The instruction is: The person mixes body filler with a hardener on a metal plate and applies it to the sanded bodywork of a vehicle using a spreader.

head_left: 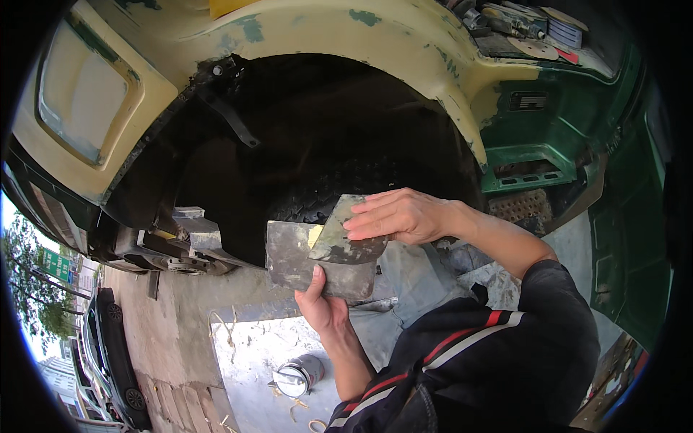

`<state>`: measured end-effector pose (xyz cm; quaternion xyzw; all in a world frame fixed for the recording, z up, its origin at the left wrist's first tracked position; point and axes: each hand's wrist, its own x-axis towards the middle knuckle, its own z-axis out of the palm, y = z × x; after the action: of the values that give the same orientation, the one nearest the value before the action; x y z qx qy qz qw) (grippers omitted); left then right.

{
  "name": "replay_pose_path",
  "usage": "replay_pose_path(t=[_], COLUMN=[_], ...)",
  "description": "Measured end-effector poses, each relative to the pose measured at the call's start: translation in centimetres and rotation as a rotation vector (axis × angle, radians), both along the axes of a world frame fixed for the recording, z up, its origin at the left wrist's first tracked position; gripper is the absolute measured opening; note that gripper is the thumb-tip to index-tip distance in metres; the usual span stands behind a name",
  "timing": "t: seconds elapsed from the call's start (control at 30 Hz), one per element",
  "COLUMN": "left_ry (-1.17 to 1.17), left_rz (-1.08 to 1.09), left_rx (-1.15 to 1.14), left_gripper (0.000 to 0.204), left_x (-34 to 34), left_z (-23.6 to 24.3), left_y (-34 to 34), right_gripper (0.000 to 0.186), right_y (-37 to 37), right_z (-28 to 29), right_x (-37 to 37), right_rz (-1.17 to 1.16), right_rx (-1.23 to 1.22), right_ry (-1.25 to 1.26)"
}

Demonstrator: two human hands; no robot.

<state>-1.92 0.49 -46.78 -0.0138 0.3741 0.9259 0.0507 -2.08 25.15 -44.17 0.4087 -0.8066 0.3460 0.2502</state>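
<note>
My left hand (pixel 323 309) grips a square, stained dark plate (pixel 289 252) from below, thumb over its lower edge. A small pale-yellow patch of paste (pixel 315 232) shows on it. My right hand (pixel 397 215) holds a second flat, blotchy blade (pixel 339 242) tilted across that plate, fingers lying over its face. Behind them is the dark wheel arch (pixel 310 115) of a vehicle body in cream paint with green patches (pixel 289 29). Below my left hand a round tin (pixel 296 375) rests on a pale sheet (pixel 245 346).
Tools and sanding discs (pixel 534 43) lie on the bodywork at upper right, above a green step panel (pixel 534 126). A bracket (pixel 202 238) juts out at the arch's left. Pale cloth (pixel 426 281) lies under my right arm. Parked cars (pixel 115 353) stand at lower left.
</note>
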Motion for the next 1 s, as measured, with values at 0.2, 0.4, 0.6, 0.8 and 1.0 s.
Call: replay_pose_path(t=[0.2,0.4,0.6,0.8,1.0], left_ry=[0.224,0.384,0.439,0.497,0.092], left_rz=[0.107,0.325,0.453,0.458,0.272], left_rx=[0.002,-0.068,-0.221,-0.621,-0.171], left_gripper=[0.038,0.026,0.023,0.025,0.035], left_x=[0.2,-0.5,0.8,1.6,0.3], left_z=[3.3,1.5,-0.8,-2.7,-2.2], left_y=[-0.6,0.8,2.8,2.7,-1.5], right_gripper=[0.017,0.024,0.024,0.023,0.02], right_y=[2.2,-1.1,-5.4,-9.5,-7.1], right_z=[-1.4,-0.6,-5.4,-5.0,-0.1], right_x=[1.5,0.5,-1.3,-1.7,-2.3], right_rz=[-0.344,0.029,0.08,0.13,-0.082], right_rx=[-0.037,-1.292,-1.378,-1.451,-1.246], right_ry=[-0.096,-0.689,-0.828,-0.875,-0.497])
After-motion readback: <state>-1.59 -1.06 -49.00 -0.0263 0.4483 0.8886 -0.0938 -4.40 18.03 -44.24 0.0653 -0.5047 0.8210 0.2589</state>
